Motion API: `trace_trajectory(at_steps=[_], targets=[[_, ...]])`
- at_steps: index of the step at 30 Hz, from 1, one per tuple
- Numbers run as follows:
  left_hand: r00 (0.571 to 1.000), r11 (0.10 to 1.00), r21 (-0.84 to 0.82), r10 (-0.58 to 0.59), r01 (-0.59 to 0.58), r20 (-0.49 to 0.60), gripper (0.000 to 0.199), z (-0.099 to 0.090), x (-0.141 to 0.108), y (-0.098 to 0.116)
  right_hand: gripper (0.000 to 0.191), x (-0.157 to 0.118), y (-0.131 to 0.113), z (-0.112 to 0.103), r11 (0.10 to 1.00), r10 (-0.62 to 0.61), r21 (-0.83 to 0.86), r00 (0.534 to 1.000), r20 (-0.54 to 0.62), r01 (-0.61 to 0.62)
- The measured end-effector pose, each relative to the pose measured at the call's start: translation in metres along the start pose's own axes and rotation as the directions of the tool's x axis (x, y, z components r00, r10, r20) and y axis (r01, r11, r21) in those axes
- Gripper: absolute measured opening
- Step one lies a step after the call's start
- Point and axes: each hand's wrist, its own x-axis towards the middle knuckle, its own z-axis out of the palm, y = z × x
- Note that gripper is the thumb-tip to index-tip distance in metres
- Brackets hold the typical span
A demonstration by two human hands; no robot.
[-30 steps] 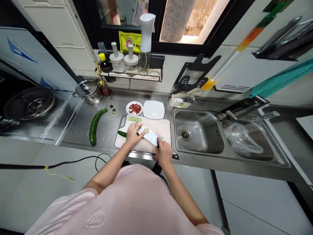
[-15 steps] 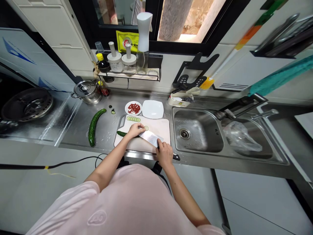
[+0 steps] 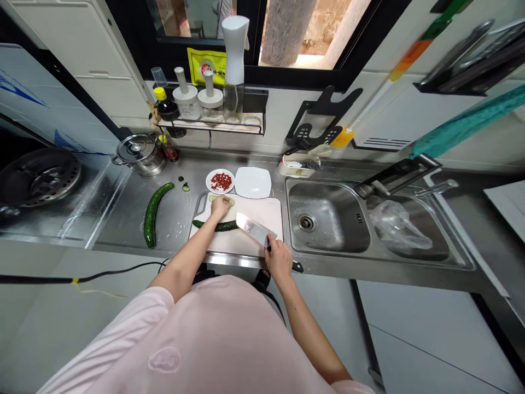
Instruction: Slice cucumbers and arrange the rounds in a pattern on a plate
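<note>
- The right hand point(image 3: 279, 260) is clenched around the handle of a cleaver point(image 3: 254, 230), with the wide blade angled up and away across the board, and its tip just beside the end of the cucumber piece.
- The cucumber piece point(image 3: 215, 225) lies flat on the cutting board point(image 3: 256, 210), close to the person and just below the left hand, with the left wrist passing above it.
- The left hand point(image 3: 220, 207) rests near the far edge of the board, with its fingers point(image 3: 214, 201) curled over a few cucumber slices point(image 3: 232, 202). Whether they pinch the slices is hard to tell.
- A whole cucumber point(image 3: 152, 213) lies on the steel counter point(image 3: 123, 219) left of the board, well apart from both hands.
- Beyond the board sit a small round plate of chopped red food point(image 3: 220, 181) and a bare square white plate point(image 3: 252, 182).
- A steel sink point(image 3: 324, 219) lies to the right, and a plastic bag point(image 3: 396, 225) sits in its other basin.
- A steel pot point(image 3: 139, 154) stands at the far left.
</note>
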Motion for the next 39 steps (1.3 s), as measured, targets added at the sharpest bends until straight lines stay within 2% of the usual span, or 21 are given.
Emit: trace_trajectory(at_steps=[13,19,27,34,39], targets=[[0.99,0.959,0.254,0.138,-0.126,-0.027,0.022,0.0057,0.0064,0.0014,0.042,-0.0018,0.005,-0.0001,0.999,0.014,0.039,1.0,-0.01,-0.014],[0.986,0.951,0.263,0.169,-0.165,0.007,0.014,0.0057,0.0047,0.0019,0.043,-0.0014,0.0041,-0.0015,0.999,0.012,0.052,1.0,-0.004,-0.012],[0.98,0.947,0.253,0.199,-0.199,0.026,0.022,0.005,0.0043,0.0015,0.043,-0.0013,0.0064,0.0012,0.998,0.019,0.061,1.0,0.0,-0.019],[0.968,0.938,0.241,0.251,-0.248,0.022,0.02,0.0073,0.0054,-0.0031,0.043,-0.0012,0.0064,0.0014,0.997,0.02,0.07,1.0,-0.004,-0.02],[0.972,0.937,0.261,0.234,-0.231,0.022,0.02,0.0049,0.003,0.0008,0.043,-0.0017,0.0073,0.0042,0.997,0.025,0.076,1.0,-0.002,-0.025]])
